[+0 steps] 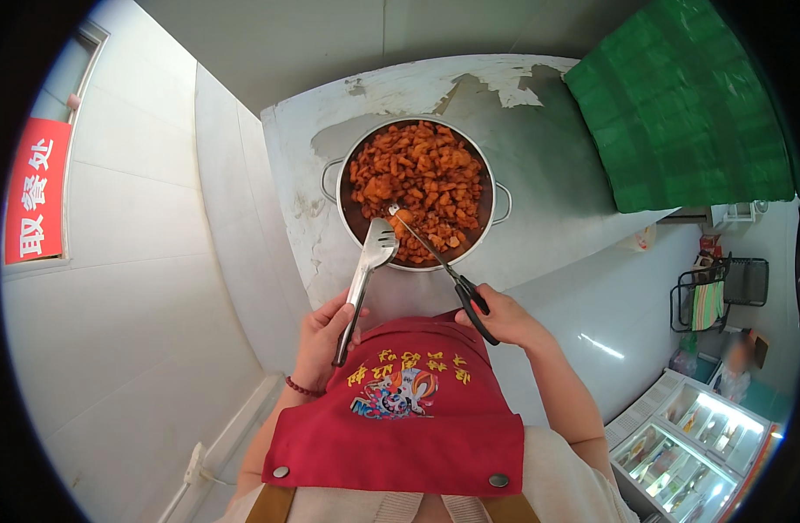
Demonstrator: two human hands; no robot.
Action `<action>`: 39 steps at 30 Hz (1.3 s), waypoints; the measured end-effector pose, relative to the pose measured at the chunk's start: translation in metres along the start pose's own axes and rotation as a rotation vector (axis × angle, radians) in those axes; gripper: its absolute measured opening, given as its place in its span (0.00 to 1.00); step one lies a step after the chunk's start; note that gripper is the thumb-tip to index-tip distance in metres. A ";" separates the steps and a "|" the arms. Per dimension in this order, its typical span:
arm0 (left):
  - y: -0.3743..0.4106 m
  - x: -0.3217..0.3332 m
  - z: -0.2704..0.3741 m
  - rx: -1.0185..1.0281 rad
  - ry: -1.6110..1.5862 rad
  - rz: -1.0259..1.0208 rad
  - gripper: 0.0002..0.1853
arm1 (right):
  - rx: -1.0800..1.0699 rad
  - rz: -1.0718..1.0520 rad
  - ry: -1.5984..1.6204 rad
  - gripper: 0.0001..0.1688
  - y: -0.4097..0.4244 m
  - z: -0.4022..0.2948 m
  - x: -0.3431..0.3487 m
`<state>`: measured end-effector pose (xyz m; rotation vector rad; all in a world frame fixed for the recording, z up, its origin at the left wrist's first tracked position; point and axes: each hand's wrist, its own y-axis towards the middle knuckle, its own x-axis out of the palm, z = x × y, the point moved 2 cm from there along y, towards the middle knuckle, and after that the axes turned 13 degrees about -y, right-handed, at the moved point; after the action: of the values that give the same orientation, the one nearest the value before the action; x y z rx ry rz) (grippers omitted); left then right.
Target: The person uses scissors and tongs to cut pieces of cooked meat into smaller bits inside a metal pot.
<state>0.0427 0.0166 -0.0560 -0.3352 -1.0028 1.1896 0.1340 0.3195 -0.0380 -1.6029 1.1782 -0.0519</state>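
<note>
A round steel pot [342, 196] with two loop handles stands on the worn tabletop, holding many reddish-brown fried food pieces [433, 163]. My left hand [328, 333] grips metal serving tongs [367, 255], whose slotted head is over the pot's near left rim. In my right hand [504, 315] are kitchen scissors [468, 294] with black handles; their blades reach into the pot and meet an orange food piece [404, 223] near the tongs' head. The lower tips of the tongs and blades are partly hidden by food.
The table [537, 229] has peeling white covering at its far edge. A green plastic-like cover [681, 111] hangs at the right. A white wall [145, 196] rises at the left. Lower right are a lit display fridge [687, 451], a folding chair [746, 281] and another person [735, 372].
</note>
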 end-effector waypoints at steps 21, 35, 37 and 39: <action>-0.008 -0.001 -0.014 0.077 0.250 -0.073 0.21 | -0.081 0.047 0.321 0.21 -0.007 0.017 0.035; 0.001 -0.028 0.002 0.083 0.335 -0.173 0.21 | -0.256 -0.377 0.537 0.27 -0.013 0.059 0.017; 0.000 -0.027 0.009 0.058 0.365 -0.200 0.21 | -0.275 -0.384 0.522 0.28 -0.011 0.061 0.013; -0.002 -0.027 0.014 0.047 0.391 -0.217 0.21 | -0.296 -0.379 0.504 0.29 -0.007 0.063 0.011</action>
<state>0.0318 -0.0115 -0.0596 -0.3929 -0.6513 0.9048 0.1799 0.3564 -0.0634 -2.1398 1.2796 -0.5789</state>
